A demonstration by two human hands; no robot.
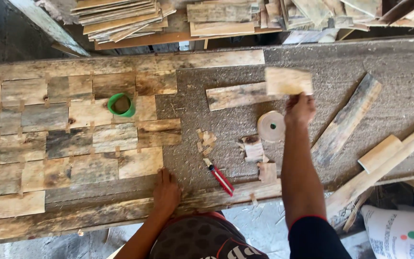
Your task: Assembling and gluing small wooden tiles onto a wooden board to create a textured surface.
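The right hand [299, 109] grips one small, pale wood piece [288, 80] near the table's [384, 62] far edge. The left hand [166, 192] lies flat and open on the near edge. One green tape roll [121, 104], one white roll [271, 125].

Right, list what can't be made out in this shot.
Head view only:
- Small wood piece in the right hand: motion-blurred, and the hand covers its lower edge, so the grip is unclear.
- White sack: cut off by the bottom-right corner.
- Stacked wood strips: cut off by the top edge.
- Red-handled tool: too small to identify.
- Left hand: what lies beneath the palm is hidden.

Bare forearms, dark sleeve (red-edged), patterned dark shirt
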